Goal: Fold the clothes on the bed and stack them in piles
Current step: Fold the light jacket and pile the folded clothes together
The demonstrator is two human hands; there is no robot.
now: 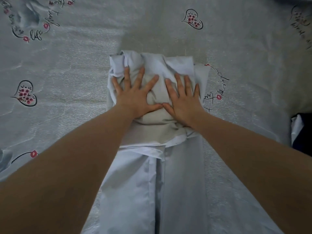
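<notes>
A pale blue button-front cotton shirt (177,191) lies on the bed, its long axis running from the viewer straight away, its far end folded into a thick bundle. The left hand (135,95) and right hand (184,98) press flat on that bundle, fingers spread, thumbs touching. The grey bedsheet printed with hearts and script (67,65) lies underneath. Dark folded clothing (302,132) sits at the right edge.
</notes>
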